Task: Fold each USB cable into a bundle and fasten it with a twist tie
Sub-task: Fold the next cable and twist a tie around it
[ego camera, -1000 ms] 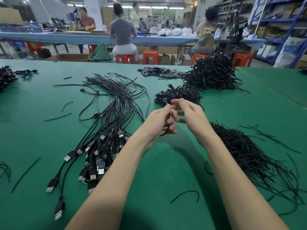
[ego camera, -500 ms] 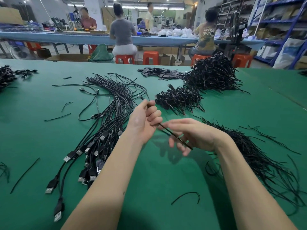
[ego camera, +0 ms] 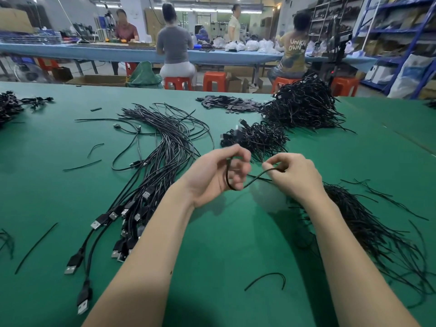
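Cable: a thin black cable hangs in the air between the two hands, above the green table. It curves down from the left hand and up again to the right.
Left hand: the left hand has fingers curled, thumb and forefinger pinching the cable near the top of its loop.
Right hand: the right hand pinches the other stretch of cable at its fingertips.
Handling: light and limp by the look of it — it sags under its own weight. It should bend readily, and likely spring open if let go.
Where to hold: pinch at the bends, keeping the folds in one fist while the other hand fetches a tie.
Ties: a heap of ties lies by the right forearm.
Stock: loose cables lie to the left — bundles lie beyond the hands.
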